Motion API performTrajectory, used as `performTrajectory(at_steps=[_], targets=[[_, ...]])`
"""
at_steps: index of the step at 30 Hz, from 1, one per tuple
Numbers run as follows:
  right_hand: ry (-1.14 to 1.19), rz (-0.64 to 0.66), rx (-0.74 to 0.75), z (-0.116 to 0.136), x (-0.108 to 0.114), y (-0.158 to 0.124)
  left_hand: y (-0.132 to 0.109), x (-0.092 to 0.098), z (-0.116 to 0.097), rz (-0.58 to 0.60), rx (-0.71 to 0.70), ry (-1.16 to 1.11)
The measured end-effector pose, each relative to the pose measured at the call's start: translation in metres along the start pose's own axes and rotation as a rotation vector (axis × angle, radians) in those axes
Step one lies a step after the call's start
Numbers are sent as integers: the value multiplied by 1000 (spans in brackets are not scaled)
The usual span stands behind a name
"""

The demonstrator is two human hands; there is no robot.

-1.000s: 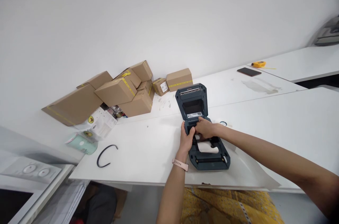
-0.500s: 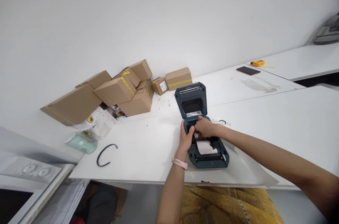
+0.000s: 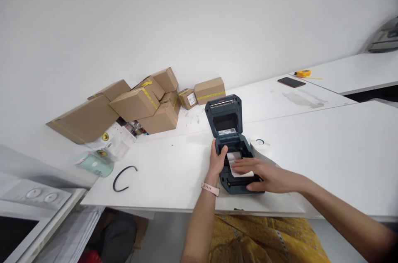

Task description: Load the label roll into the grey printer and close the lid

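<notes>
Head view: a person's two bare hands are at a dark label printer [image 3: 234, 143] that sits close to the near edge of a white counter [image 3: 174, 172], its lid [image 3: 224, 119] thrown back toward the far wall.
Change: a second ago the right hand [image 3: 258, 172] was bunched deep in the paper bay, close under the lid hinge. It has now come forward and lies over the front half of the printer. The left hand [image 3: 217, 159] has kept its place on the printer's left side.
What it means: the white label paper [image 3: 234, 156] now shows in the bay where the hand had covered it. By the look of it, the handling has shifted from the back of the bay to the paper's front end.
Left grip: narrow, with the fingers curled round the printer's left wall and the thumb on top, steadying the body. A pale pink wristband [image 3: 210, 189] sits on that wrist.
Right grip: wide and flat, with the fingers stretched out and clasping nothing, resting on the paper and the front rim.
Paper and grip: the strip lies inside the bay, just right of the left fingertips. Its near end touches and runs under the right fingers.
Around: cardboard boxes [image 3: 137, 103] are piled far left against the wall. A mint roll [image 3: 95, 165] and a black curved band [image 3: 123, 177] lie to the left. A small ring [image 3: 260, 142] lies just right of the printer. A phone [image 3: 291, 82] and a yellow tape measure [image 3: 302, 73] lie well apart, far right.
</notes>
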State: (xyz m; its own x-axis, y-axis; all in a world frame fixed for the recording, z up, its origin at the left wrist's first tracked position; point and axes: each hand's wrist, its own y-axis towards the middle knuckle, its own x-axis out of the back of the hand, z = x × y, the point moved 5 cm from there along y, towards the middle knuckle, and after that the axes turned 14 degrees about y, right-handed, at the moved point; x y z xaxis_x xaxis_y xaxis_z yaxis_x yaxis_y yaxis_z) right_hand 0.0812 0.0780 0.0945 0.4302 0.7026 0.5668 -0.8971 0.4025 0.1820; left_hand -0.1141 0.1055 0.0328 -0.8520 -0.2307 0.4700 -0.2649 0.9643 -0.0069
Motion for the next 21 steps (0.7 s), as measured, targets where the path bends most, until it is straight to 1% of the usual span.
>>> performTrajectory(at_steps=[2, 4, 6, 8, 12, 15, 17, 18, 19, 20, 21], targets=[[1, -71, 15, -5, -18, -3, -4, 0, 0, 3, 13, 29], [-18, -140, 59, -10, -32, -6, -15, 1, 1, 5, 29, 68], [-45, -204, 95, -15, -40, -11, -33, 1, 2, -1, 32, 89], [-70, -249, 111, -16, -46, -19, -57, 1, 2, -12, 21, 79], [-130, -286, 143, -3, -63, -36, -103, -2, 3, -5, -14, 34], [-144, -290, 128, 12, -67, -46, -124, -6, 5, 27, 7, -23], [-82, -258, 99, 22, -56, -48, -129, -8, 6, 40, 19, -69], [-35, -265, 88, 27, -43, -46, -130, -8, 6, 44, 21, -96], [10, -297, 79, 31, -26, -43, -131, -9, 5, 41, 22, -126], [48, -394, 89, 34, -3, -38, -131, -9, 4, 38, 23, -157], [63, -548, 86, 34, 24, -32, -131, -10, 2, 30, 28, -186]])
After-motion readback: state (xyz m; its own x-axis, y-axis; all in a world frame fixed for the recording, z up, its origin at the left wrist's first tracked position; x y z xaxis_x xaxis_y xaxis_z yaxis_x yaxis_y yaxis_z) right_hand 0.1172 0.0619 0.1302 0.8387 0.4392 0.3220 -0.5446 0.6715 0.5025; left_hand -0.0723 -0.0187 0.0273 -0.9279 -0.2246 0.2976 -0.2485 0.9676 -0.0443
